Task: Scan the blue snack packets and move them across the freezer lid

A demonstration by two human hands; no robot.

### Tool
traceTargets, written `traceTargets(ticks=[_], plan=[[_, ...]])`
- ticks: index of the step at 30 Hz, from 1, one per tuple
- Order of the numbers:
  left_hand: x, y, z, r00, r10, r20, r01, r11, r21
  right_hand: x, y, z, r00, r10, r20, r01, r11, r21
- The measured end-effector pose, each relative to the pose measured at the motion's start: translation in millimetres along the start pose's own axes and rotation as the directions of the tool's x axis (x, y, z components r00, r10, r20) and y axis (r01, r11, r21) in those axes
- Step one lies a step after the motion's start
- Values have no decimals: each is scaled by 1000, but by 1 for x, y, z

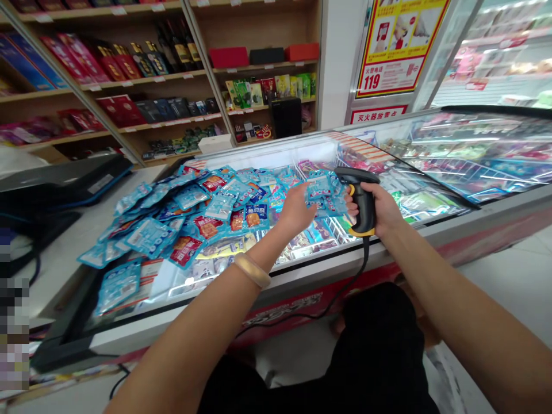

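My right hand [382,210] is wrapped around the handle of a black and yellow barcode scanner [365,201]. Its head points left, over light-blue snack packets [321,185] at the end of my left hand. My left hand [298,208], with a gold bangle [252,270] on the wrist, is closed at the edge of these packets, thumb on top; some fingertips are hidden. Left of it, a large heap of blue snack packets [190,198], some with red or dark-blue panels, lies on the glass freezer lid [172,284].
The chest freezer [302,284] holds wire baskets of frozen goods. A black cable [297,315] hangs from the scanner across its front. At left a black device [81,175] sits on a counter [52,253]. Stocked shelves [172,77] stand behind.
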State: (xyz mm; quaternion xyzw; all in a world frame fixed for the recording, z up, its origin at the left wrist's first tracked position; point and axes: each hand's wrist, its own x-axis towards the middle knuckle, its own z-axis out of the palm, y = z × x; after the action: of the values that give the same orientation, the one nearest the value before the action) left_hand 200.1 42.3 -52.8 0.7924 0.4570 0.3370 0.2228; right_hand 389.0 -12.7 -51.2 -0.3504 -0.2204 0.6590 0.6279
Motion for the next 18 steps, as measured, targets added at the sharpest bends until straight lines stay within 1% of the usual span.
traceTargets(ticks=[2, 5, 8, 11, 14, 16, 18], plan=[[-9, -8, -16, 997, 56, -44, -55, 998, 26, -2, 1, 3, 1000, -2, 9, 2, 1000, -11], [-30, -27, -49, 981, 119, -153, -111, 992, 61, -6, 7, 14, 999, 4, 41, -3, 999, -33], [-63, -52, -90, 950, 100, -295, -75, 993, 95, -12, 21, 37, 994, 37, 101, -30, 997, -73], [-103, -81, -134, 896, 30, -443, 39, 989, 146, -18, 44, 69, 976, 118, 182, -97, 988, -123], [-146, -106, -177, 821, -48, -569, 217, 948, 232, -22, 74, 101, 939, 233, 253, -187, 963, -192], [-173, -118, -200, 790, -104, -604, 356, 880, 314, -24, 94, 120, 905, 307, 294, -245, 942, -229], [-194, -125, -215, 779, -196, -596, 493, 778, 389, -26, 113, 136, 868, 365, 337, -288, 923, -255]])
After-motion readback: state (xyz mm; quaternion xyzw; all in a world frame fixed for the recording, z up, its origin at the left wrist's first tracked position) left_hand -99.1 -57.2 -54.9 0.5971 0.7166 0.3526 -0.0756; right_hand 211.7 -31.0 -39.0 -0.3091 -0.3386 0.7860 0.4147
